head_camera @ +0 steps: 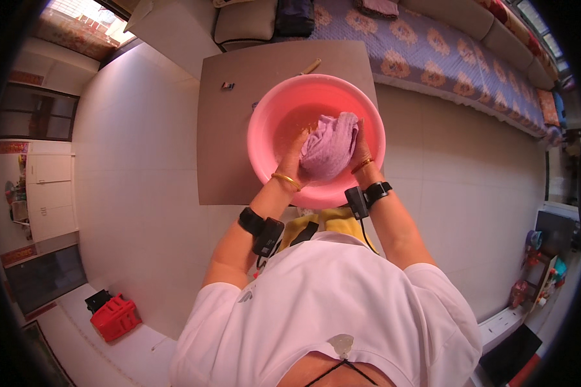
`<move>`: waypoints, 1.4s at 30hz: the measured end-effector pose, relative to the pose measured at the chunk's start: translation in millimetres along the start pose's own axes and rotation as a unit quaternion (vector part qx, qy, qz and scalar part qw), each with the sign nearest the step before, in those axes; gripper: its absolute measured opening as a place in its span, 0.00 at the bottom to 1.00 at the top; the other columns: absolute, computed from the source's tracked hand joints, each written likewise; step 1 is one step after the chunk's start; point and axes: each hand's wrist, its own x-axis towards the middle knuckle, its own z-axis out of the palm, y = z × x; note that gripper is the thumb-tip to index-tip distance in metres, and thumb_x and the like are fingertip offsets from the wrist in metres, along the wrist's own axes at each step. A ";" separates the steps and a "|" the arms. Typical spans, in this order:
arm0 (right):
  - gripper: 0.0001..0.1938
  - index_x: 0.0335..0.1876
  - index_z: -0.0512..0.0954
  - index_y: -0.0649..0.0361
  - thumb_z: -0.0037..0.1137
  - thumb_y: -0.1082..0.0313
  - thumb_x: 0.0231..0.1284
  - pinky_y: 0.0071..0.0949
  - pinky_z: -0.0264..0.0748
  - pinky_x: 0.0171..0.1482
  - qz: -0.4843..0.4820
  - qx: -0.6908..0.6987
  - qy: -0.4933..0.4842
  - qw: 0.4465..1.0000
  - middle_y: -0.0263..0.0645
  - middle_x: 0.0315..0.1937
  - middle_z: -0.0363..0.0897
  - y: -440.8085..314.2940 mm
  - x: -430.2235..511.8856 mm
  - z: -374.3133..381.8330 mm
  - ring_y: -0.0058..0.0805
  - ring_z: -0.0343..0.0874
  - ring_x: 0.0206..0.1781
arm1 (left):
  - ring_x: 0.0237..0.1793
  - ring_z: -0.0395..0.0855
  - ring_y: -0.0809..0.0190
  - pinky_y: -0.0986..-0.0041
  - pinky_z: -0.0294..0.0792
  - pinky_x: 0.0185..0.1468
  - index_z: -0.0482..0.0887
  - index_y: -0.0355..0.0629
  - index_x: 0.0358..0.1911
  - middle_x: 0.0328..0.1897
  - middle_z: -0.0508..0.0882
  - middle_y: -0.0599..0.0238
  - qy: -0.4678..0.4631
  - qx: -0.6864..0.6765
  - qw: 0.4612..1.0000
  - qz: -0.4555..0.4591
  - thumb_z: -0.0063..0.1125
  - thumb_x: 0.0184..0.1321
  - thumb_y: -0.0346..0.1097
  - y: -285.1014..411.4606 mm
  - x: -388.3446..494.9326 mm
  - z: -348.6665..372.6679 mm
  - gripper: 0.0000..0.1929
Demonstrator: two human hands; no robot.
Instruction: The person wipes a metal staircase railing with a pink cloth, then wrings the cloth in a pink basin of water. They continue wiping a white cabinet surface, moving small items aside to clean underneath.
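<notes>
A pink plastic basin [258, 159] stands on a small brown table, with liquid visible inside it. Both of my hands are inside the basin, holding a bunched purple cloth [330, 147] between them. My left hand [293, 156] grips the cloth's left side, its fingers partly hidden by the fabric. On the right side, my right hand [362, 147] presses against the cloth, its fingertips near the basin's inner wall. A gold bangle is on each wrist, and a black strapped device sits on each forearm.
The brown table [227, 140] bears a small wrapper [228, 86] and a light-coloured handle [312, 66] behind the basin. A sofa with a floral purple cover [416, 53] runs along the top right. A red plastic stool [115, 317] is on the floor at lower left.
</notes>
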 end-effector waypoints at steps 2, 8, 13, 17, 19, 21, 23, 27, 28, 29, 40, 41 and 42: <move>0.35 0.61 0.71 0.57 0.48 0.34 0.62 0.38 0.66 0.67 0.006 -0.080 0.025 0.996 0.42 0.60 0.74 -6.3 5.8 5.9 0.37 0.73 0.61 | 0.60 0.76 0.59 0.65 0.66 0.66 0.71 0.46 0.63 0.60 0.78 0.62 0.017 0.125 0.992 0.000 0.57 0.63 0.52 5.5 -0.4 -6.2 0.28; 0.18 0.52 0.76 0.59 0.55 0.54 0.66 0.27 0.79 0.51 0.061 -0.296 0.013 0.953 0.38 0.45 0.82 -19.9 28.1 20.7 0.28 0.82 0.46 | 0.61 0.74 0.57 0.70 0.65 0.65 0.64 0.40 0.66 0.63 0.75 0.57 -0.033 0.592 0.799 0.099 0.74 0.46 0.54 14.6 6.6 -21.4 0.46; 0.18 0.46 0.79 0.63 0.63 0.56 0.59 0.26 0.78 0.46 0.084 -0.489 0.041 0.867 0.39 0.40 0.83 -14.4 43.2 26.5 0.28 0.82 0.41 | 0.54 0.81 0.50 0.65 0.67 0.62 0.69 0.37 0.60 0.55 0.80 0.48 0.056 0.791 0.609 0.013 0.72 0.39 0.58 18.1 11.2 -21.1 0.46; 0.22 0.46 0.79 0.65 0.66 0.55 0.53 0.29 0.77 0.47 0.016 -0.653 0.071 0.754 0.42 0.41 0.83 2.0 52.5 22.6 0.33 0.83 0.43 | 0.45 0.84 0.47 0.62 0.75 0.50 0.77 0.39 0.51 0.41 0.86 0.47 0.106 0.888 0.448 0.012 0.68 0.41 0.58 15.9 18.0 -17.6 0.37; 0.24 0.47 0.79 0.65 0.67 0.53 0.51 0.30 0.77 0.48 -0.028 -0.720 0.107 0.685 0.46 0.41 0.84 11.6 52.1 19.5 0.36 0.83 0.44 | 0.44 0.85 0.48 0.61 0.73 0.51 0.79 0.40 0.49 0.39 0.86 0.50 0.095 0.899 0.426 -0.010 0.67 0.42 0.57 13.4 22.2 -20.0 0.34; 0.26 0.47 0.79 0.65 0.67 0.52 0.48 0.32 0.77 0.48 -0.057 -0.773 0.160 0.611 0.50 0.41 0.83 19.9 47.2 16.6 0.39 0.83 0.45 | 0.43 0.85 0.50 0.60 0.71 0.53 0.80 0.42 0.46 0.38 0.87 0.53 0.087 0.907 0.411 0.005 0.66 0.43 0.56 9.6 23.3 -28.0 0.30; 0.28 0.46 0.79 0.65 0.68 0.49 0.47 0.33 0.77 0.48 -0.059 -0.784 0.215 0.580 0.53 0.40 0.83 23.6 39.4 14.7 0.41 0.83 0.46 | 0.44 0.84 0.51 0.59 0.69 0.56 0.81 0.45 0.43 0.40 0.87 0.55 0.084 0.909 0.404 0.062 0.66 0.43 0.55 9.8 26.1 -40.0 0.26; 0.27 0.46 0.78 0.63 0.69 0.48 0.49 0.29 0.77 0.46 -0.070 -0.591 0.232 0.769 0.43 0.40 0.82 18.8 21.3 18.0 0.31 0.81 0.44 | 0.49 0.81 0.51 0.58 0.64 0.62 0.80 0.49 0.53 0.48 0.83 0.53 0.021 0.853 0.482 0.200 0.66 0.46 0.57 16.6 32.2 -72.1 0.31; 0.26 0.46 0.78 0.63 0.69 0.49 0.50 0.28 0.77 0.46 -0.067 -0.529 0.224 0.816 0.41 0.40 0.82 17.4 16.2 20.9 0.29 0.81 0.43 | 0.51 0.80 0.51 0.59 0.64 0.62 0.79 0.50 0.56 0.50 0.82 0.52 0.006 0.824 0.502 0.263 0.65 0.47 0.58 17.4 32.0 -79.5 0.33; 0.25 0.47 0.77 0.63 0.69 0.49 0.51 0.27 0.77 0.45 -0.066 -0.465 0.236 0.851 0.38 0.40 0.81 15.1 12.7 24.3 0.26 0.80 0.43 | 0.52 0.79 0.51 0.59 0.64 0.63 0.78 0.51 0.59 0.52 0.81 0.52 0.001 0.805 0.510 0.303 0.65 0.48 0.59 18.8 34.8 -85.0 0.34; 0.19 0.55 0.75 0.59 0.57 0.56 0.65 0.31 0.73 0.58 -0.292 -0.317 0.179 0.884 0.36 0.49 0.78 38.5 -14.4 55.4 0.26 0.76 0.54 | 0.59 0.77 0.57 0.61 0.72 0.63 0.72 0.48 0.61 0.59 0.78 0.58 -0.039 -0.027 0.987 0.155 0.57 0.63 0.51 7.9 19.2 -55.6 0.26; 0.19 0.55 0.75 0.59 0.55 0.54 0.65 0.33 0.72 0.60 -0.232 -0.229 0.140 0.935 0.37 0.51 0.77 38.5 -15.0 54.9 0.28 0.76 0.55 | 0.59 0.76 0.57 0.62 0.71 0.63 0.73 0.49 0.61 0.59 0.78 0.59 -0.020 -0.008 0.985 0.174 0.56 0.63 0.48 10.6 20.3 -51.5 0.24; 0.20 0.55 0.75 0.59 0.54 0.52 0.66 0.35 0.70 0.62 -0.175 -0.141 0.108 0.968 0.38 0.52 0.77 37.1 -16.5 54.0 0.30 0.75 0.57 | 0.59 0.76 0.58 0.63 0.71 0.64 0.73 0.49 0.60 0.59 0.77 0.60 -0.014 0.012 0.985 0.173 0.55 0.64 0.44 14.7 21.7 -47.5 0.22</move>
